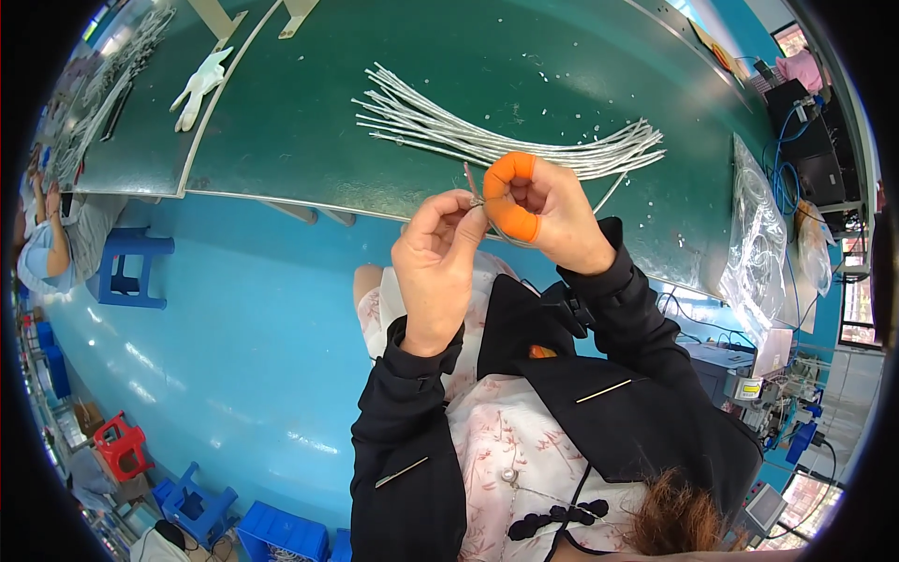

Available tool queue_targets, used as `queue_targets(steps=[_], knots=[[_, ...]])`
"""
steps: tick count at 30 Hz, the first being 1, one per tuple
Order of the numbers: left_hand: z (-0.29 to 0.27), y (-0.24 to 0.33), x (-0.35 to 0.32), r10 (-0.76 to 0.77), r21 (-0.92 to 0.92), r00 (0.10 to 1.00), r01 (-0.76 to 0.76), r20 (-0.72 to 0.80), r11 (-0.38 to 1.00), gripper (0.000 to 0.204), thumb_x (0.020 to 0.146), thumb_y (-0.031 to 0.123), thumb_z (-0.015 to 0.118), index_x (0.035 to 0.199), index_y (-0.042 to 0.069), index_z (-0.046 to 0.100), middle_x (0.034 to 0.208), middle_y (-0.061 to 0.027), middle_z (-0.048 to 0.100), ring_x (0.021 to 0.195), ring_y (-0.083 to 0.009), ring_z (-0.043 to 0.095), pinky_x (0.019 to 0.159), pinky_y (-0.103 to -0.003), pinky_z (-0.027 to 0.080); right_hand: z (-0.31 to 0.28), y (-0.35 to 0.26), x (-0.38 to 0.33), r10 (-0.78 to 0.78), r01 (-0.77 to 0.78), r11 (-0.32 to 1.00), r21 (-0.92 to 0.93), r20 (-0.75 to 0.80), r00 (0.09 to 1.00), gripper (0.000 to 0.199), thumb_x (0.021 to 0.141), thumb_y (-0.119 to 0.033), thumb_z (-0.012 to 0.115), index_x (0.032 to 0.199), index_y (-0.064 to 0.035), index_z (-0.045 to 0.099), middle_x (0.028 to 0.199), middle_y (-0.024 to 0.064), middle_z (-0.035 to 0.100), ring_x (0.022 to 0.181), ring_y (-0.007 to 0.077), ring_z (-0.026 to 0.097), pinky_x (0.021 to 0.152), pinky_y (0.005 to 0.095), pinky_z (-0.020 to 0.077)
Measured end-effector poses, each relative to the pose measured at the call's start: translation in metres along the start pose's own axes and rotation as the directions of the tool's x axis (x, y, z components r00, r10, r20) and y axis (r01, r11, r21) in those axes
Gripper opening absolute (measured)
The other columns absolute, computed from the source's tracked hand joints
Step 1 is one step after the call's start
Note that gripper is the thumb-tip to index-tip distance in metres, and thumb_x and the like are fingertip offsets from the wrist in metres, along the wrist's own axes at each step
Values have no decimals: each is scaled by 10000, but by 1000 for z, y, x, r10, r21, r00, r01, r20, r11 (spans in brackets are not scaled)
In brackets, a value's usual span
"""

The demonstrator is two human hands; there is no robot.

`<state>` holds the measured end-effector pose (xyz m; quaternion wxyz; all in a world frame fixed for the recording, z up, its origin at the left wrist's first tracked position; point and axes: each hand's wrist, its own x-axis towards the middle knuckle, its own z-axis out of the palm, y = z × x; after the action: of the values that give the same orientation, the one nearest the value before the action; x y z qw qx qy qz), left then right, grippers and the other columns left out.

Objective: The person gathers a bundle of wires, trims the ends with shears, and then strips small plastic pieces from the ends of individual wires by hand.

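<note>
My left hand (435,267) pinches a thin cable (470,175) near its end, thumb against the fingers. Reddish wire tips stick up just above the pinch. Meeting it there, my right hand (562,215) is closed on the same cable, with orange finger cots (513,222) on its thumb and forefinger. Part of the grey cable curves below the right thumb; the rest is hidden by the hands. Right behind the hands, a bundle of silvery braided cables (487,140) lies across the green table (309,122).
A white glove (201,89) lies at the table's left. Clear plastic bags (754,244) hang by the right end, near black equipment and blue cords. Blue stools (136,267) and a red stool (122,448) stand on the floor. Another person (56,248) sits at far left.
</note>
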<state>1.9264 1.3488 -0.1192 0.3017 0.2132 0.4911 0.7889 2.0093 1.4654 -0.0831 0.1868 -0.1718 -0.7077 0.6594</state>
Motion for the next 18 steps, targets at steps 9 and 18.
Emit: queue_targets(steps=[9, 18], knots=[[-6, 2, 4, -112, -102, 994, 110, -15, 989, 128, 865, 20, 598, 977, -40, 577, 840, -43, 612, 746, -80, 591, 687, -207, 482, 0, 7, 0, 52, -36, 970, 241, -64, 997, 205, 790, -33, 644, 965, 18, 550, 819, 17, 564, 690, 60, 527, 636, 187, 439], [0, 2, 0, -21, 7, 999, 21, -34, 1000, 123, 866, 26, 602, 966, -38, 571, 813, -40, 605, 727, -76, 577, 660, -199, 471, 0, 6, 0, -190, 181, 928, -325, 2, 982, 236, 803, -44, 639, 1011, 16, 545, 800, 3, 543, 612, 48, 471, 550, 179, 384]])
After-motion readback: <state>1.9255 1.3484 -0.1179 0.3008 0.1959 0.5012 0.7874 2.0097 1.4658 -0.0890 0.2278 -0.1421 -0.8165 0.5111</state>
